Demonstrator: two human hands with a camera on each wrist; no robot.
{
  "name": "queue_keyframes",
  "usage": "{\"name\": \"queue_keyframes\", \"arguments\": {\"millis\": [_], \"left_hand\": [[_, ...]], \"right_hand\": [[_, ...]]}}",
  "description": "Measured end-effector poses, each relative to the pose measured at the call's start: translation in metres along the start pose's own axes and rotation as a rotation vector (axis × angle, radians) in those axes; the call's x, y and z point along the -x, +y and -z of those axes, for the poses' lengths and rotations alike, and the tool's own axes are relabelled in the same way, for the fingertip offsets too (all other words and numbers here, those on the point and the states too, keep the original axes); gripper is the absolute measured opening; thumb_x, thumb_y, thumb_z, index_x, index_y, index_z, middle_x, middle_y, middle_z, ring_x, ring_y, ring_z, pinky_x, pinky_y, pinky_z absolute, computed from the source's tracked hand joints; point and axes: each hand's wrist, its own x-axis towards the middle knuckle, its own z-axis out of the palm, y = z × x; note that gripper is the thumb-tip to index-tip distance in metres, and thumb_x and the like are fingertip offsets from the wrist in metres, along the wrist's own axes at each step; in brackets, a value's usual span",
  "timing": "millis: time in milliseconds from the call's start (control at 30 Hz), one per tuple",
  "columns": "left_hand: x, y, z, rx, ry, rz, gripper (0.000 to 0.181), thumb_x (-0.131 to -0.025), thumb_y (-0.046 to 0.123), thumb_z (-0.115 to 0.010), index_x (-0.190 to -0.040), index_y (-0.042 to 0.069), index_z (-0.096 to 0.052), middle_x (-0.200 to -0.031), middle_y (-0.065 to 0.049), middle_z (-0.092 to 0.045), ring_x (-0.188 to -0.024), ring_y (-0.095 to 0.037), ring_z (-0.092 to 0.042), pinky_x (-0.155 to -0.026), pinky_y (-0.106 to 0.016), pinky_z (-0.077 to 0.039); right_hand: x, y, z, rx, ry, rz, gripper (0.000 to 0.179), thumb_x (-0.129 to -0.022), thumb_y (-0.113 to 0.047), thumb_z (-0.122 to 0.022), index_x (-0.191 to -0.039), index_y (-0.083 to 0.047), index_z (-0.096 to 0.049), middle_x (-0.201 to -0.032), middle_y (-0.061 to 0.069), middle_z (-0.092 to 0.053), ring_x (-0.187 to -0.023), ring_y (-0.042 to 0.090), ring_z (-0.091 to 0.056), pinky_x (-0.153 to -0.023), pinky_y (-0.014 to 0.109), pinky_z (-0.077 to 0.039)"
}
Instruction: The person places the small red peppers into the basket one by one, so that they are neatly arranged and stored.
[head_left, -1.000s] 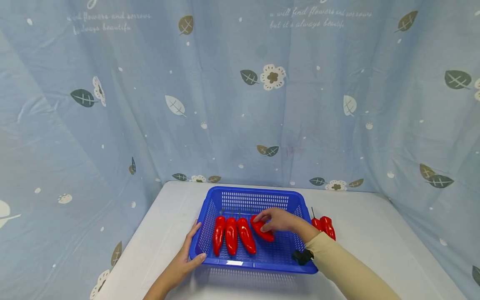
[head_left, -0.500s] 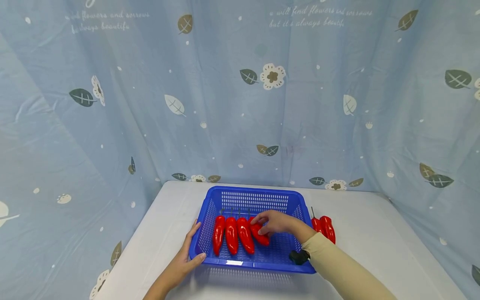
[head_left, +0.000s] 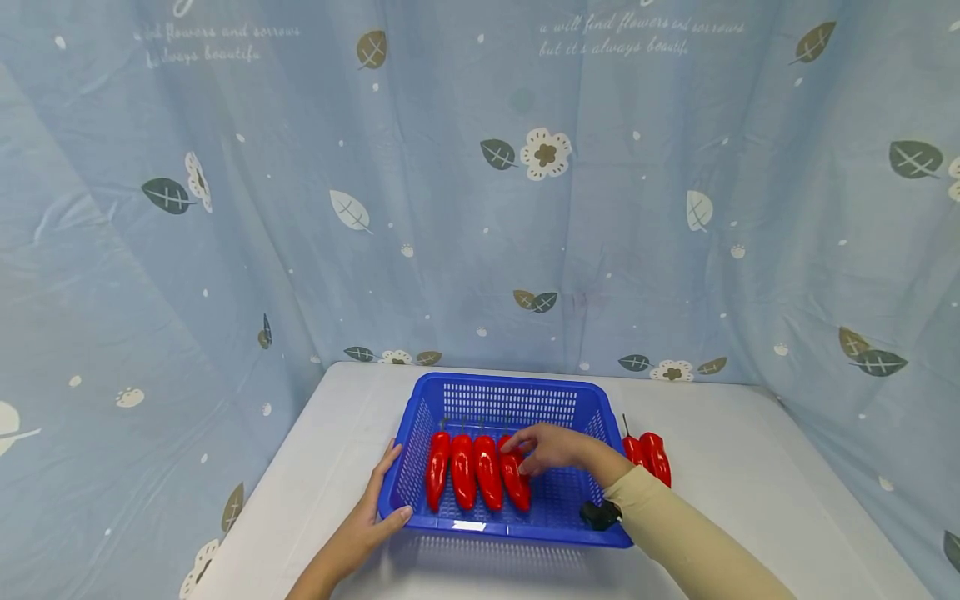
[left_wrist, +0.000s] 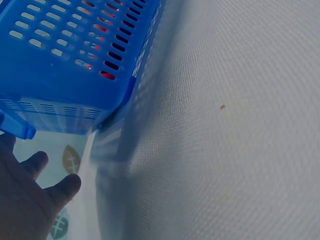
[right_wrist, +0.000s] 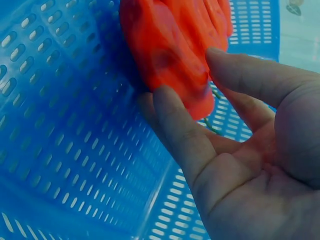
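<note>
Several red chili peppers lie side by side in a blue plastic basket (head_left: 517, 381), stems toward the far wall. My right hand (head_left: 553, 446) reaches over the basket's right side to the rightmost chili pepper inside (head_left: 516, 487). Its thumb and fingertips pinch that pepper near the stem end; in the right wrist view the fingers (right_wrist: 182, 132) straddle the red end. My left hand (head_left: 369, 508) rests with spread, fairly straight fingers against the basket's left side and front left corner. The left wrist view shows those fingers (left_wrist: 35, 162) beside the blue rim, its fingertips partly hidden.
Two more red chili peppers (head_left: 656, 457) lie on the white table (head_left: 750, 475) just right of the basket, partly behind the right forearm. A black device (head_left: 600, 515) is on the right wrist, over the basket's front right corner. A patterned blue curtain (head_left: 450, 250) hangs behind.
The rightmost chili pepper in the basket has shifted left and turned straighter, alongside the others, with my right hand at it. My left hand has stayed at the basket's side.
</note>
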Motion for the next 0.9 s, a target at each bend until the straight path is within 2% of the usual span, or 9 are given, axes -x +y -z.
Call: {"name": "queue_keyframes", "arguments": {"millis": [433,700,900], "left_hand": [[0.000,-0.003,-0.001,0.007,0.005,-0.012,0.086,-0.095,0.023,-0.064,-0.164,0.028,-0.011,-0.170,-0.017,0.006,-0.152,-0.052,0.002,-0.109,-0.077,-0.008],[0.001,-0.001,-0.001,0.013,0.004,0.006,0.087,-0.094,0.024,-0.064,-0.164,0.028,-0.011,-0.170,-0.017,0.005,-0.151,-0.052,0.001,-0.109,-0.076,-0.009],[0.001,0.001,-0.002,0.000,0.003,0.002,0.088,-0.093,0.025,-0.065,-0.163,0.027,-0.012,-0.170,-0.018,0.005,-0.151,-0.053,0.001,-0.109,-0.076,-0.010]], "right_hand": [[0.007,0.001,0.007,-0.002,0.007,0.004,0.038,-0.090,-0.003,-0.072,-0.127,-0.012,-0.072,-0.123,0.018,-0.067,-0.097,0.026,-0.070,-0.088,0.049,-0.059],[0.014,0.000,0.013,-0.012,0.053,0.023,0.035,-0.093,-0.004,-0.069,-0.127,-0.010,-0.071,-0.127,0.021,-0.065,-0.096,0.025,-0.071,-0.084,0.044,-0.061],[0.020,-0.002,0.018,-0.038,0.097,0.054,0.034,-0.093,-0.005,-0.070,-0.127,-0.008,-0.070,-0.119,0.019,-0.066,-0.093,0.025,-0.069,-0.080,0.043,-0.062]]}}
